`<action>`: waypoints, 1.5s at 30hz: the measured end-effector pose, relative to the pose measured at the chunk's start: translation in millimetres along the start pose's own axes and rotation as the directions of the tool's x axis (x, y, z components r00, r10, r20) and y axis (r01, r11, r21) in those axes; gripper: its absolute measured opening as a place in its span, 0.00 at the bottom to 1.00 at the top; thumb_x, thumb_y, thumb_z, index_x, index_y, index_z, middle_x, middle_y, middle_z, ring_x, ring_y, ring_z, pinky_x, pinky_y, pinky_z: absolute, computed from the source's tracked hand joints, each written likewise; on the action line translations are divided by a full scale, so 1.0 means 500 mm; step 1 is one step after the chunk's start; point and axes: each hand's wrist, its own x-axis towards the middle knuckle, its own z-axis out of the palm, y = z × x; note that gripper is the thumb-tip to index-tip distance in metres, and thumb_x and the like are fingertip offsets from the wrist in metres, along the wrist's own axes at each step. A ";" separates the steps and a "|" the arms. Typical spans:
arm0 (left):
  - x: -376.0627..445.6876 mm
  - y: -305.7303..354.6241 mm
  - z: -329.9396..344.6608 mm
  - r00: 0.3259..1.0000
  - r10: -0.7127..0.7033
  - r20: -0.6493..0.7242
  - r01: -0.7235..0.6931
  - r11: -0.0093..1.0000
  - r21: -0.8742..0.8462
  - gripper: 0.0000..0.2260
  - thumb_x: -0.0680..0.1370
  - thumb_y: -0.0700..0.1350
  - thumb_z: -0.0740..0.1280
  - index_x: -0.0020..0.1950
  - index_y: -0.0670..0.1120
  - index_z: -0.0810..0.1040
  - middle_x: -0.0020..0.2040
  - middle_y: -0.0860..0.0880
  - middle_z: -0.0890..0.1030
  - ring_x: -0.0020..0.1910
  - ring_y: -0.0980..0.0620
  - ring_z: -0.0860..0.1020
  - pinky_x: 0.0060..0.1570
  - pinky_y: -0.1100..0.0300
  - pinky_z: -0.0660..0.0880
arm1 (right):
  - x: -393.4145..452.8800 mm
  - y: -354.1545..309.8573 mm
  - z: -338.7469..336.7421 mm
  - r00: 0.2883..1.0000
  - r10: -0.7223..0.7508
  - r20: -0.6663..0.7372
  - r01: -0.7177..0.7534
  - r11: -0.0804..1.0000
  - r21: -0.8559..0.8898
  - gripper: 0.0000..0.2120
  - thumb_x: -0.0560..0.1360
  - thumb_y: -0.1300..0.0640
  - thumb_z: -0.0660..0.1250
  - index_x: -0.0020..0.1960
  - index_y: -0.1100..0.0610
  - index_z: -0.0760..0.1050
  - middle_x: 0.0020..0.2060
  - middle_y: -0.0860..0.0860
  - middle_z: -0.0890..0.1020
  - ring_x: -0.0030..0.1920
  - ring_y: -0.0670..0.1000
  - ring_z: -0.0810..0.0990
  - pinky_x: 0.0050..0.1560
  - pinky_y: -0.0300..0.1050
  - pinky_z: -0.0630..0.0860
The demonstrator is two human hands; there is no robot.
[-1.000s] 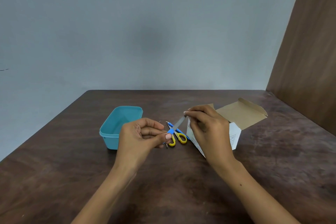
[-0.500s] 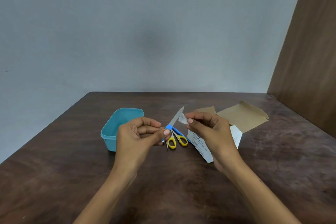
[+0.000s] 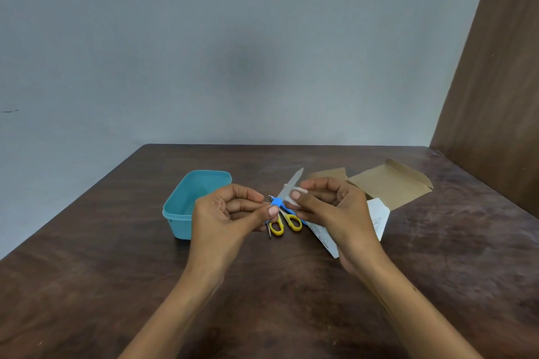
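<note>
Left hand (image 3: 233,213) pinches the slim grey metal blade with a blue plastic handle (image 3: 292,183) by that handle, above mid-table. Right hand (image 3: 335,210) pinches a small white pad (image 3: 295,195) onto it. Light, stiff, likely slick: grip the handle. Yellow-handled scissors (image 3: 288,223) lie beyond.

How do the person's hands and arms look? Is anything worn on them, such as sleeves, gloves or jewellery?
The left hand and the right hand are bare: no gloves, and no rings that I can see. The left forearm and the right forearm are also uncovered, with no sleeve, watch or bracelet in view down to the picture's edge. The fingernails look short.
</note>
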 end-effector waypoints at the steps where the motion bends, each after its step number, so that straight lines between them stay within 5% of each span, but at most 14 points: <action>1: -0.001 -0.001 0.001 1.000 -0.002 0.008 0.002 1.000 0.002 0.10 0.65 0.34 0.76 0.42 0.36 0.79 0.35 0.44 0.85 0.34 0.50 0.84 0.30 0.65 0.78 | -0.001 0.000 0.001 1.000 0.014 0.016 -0.014 1.000 -0.004 0.06 0.70 0.64 0.73 0.47 0.59 0.80 0.41 0.56 0.86 0.42 0.53 0.86 0.45 0.46 0.82; 8: 0.004 -0.008 -0.003 0.999 -0.028 -0.029 0.029 0.999 0.041 0.11 0.64 0.36 0.77 0.42 0.39 0.79 0.35 0.45 0.85 0.35 0.49 0.85 0.31 0.64 0.79 | -0.002 -0.011 0.002 0.983 0.103 0.151 -0.119 0.988 0.103 0.11 0.73 0.70 0.64 0.50 0.59 0.79 0.44 0.57 0.85 0.46 0.52 0.85 0.49 0.44 0.81; 13: 0.004 -0.011 -0.003 0.999 -0.014 -0.039 0.017 0.998 0.055 0.11 0.64 0.36 0.77 0.41 0.39 0.79 0.34 0.45 0.85 0.35 0.49 0.84 0.31 0.64 0.79 | -0.003 -0.012 -0.006 0.970 0.076 0.232 -0.095 0.993 0.073 0.10 0.68 0.67 0.73 0.47 0.57 0.81 0.44 0.54 0.86 0.46 0.50 0.85 0.46 0.39 0.81; 16: 0.003 -0.013 -0.002 1.000 0.016 -0.010 -0.015 0.995 0.101 0.10 0.64 0.37 0.77 0.40 0.40 0.79 0.33 0.45 0.85 0.34 0.49 0.84 0.30 0.63 0.79 | -0.005 -0.009 -0.010 0.977 0.076 0.198 -0.095 0.991 0.092 0.14 0.60 0.61 0.75 0.45 0.57 0.82 0.42 0.54 0.86 0.45 0.51 0.85 0.45 0.40 0.81; 24: 0.002 -0.008 0.002 0.998 0.049 0.051 -0.055 0.989 0.135 0.09 0.64 0.37 0.77 0.39 0.42 0.79 0.34 0.45 0.85 0.33 0.50 0.84 0.30 0.63 0.78 | -0.002 -0.013 -0.006 0.999 0.023 0.031 -0.028 0.988 0.153 0.14 0.62 0.63 0.77 0.47 0.58 0.79 0.39 0.55 0.86 0.41 0.51 0.85 0.40 0.38 0.80; 31: 0.001 -0.007 -0.004 0.997 0.053 0.049 -0.058 0.991 0.123 0.09 0.64 0.37 0.77 0.40 0.40 0.79 0.34 0.44 0.85 0.33 0.47 0.84 0.30 0.63 0.79 | -0.007 -0.003 0.004 0.997 0.029 0.078 -0.028 0.999 -0.021 0.23 0.61 0.62 0.79 0.54 0.59 0.76 0.40 0.55 0.86 0.45 0.54 0.85 0.54 0.52 0.79; 45: 0.007 0.001 -0.003 0.995 0.028 0.098 -0.032 0.999 0.043 0.12 0.61 0.38 0.76 0.40 0.38 0.78 0.35 0.43 0.85 0.33 0.47 0.84 0.30 0.64 0.79 | -0.008 -0.031 -0.005 0.999 -0.017 -0.035 0.023 0.985 0.173 0.22 0.63 0.66 0.77 0.53 0.59 0.73 0.35 0.53 0.86 0.35 0.47 0.84 0.33 0.32 0.75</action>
